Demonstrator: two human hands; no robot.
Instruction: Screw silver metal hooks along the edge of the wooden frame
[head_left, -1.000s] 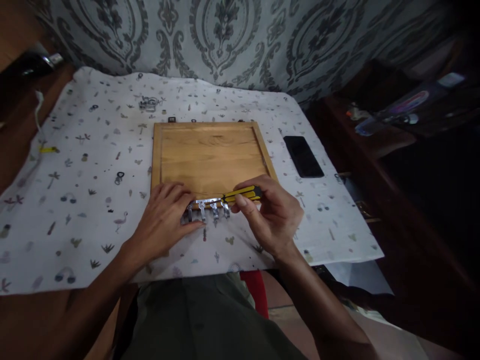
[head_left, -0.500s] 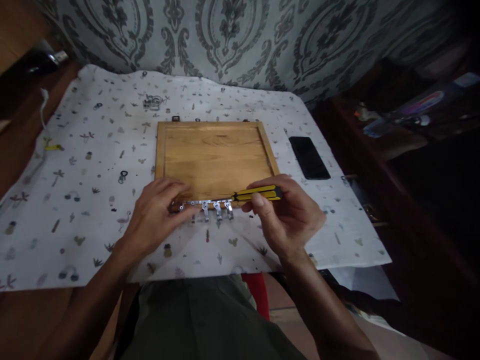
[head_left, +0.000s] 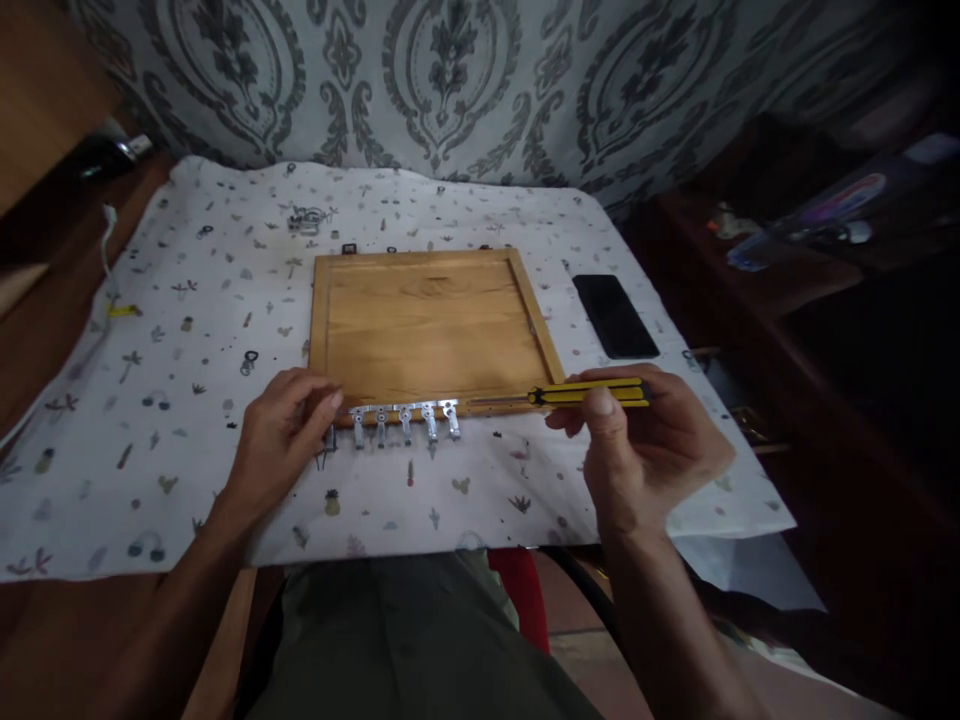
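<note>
A wooden framed board (head_left: 424, 320) lies flat on the patterned tablecloth, with a silvery metal hook rail (head_left: 405, 415) along its near edge, several hooks hanging toward me. My left hand (head_left: 281, 435) is closed at the rail's left end by the board's near corner, thumb and fingers pinched there; the exact contact is partly hidden. Held in my right hand (head_left: 649, 450) is a yellow and black screwdriver (head_left: 589, 393). Its thin shaft points left over the board's near right edge, and the tip sits just right of the rail's last hook.
A black phone (head_left: 616, 316) lies right of the board. Small metal pieces (head_left: 306, 218) rest beyond it at the back left. A white cord (head_left: 109, 250) hangs along the cloth's left edge. A plastic bottle (head_left: 832, 210) lies on dark furniture at the right.
My right hand has drawn the screwdriver to the right, away from the hooks. My left hand has shifted left along the rail to its end, uncovering more hooks.
</note>
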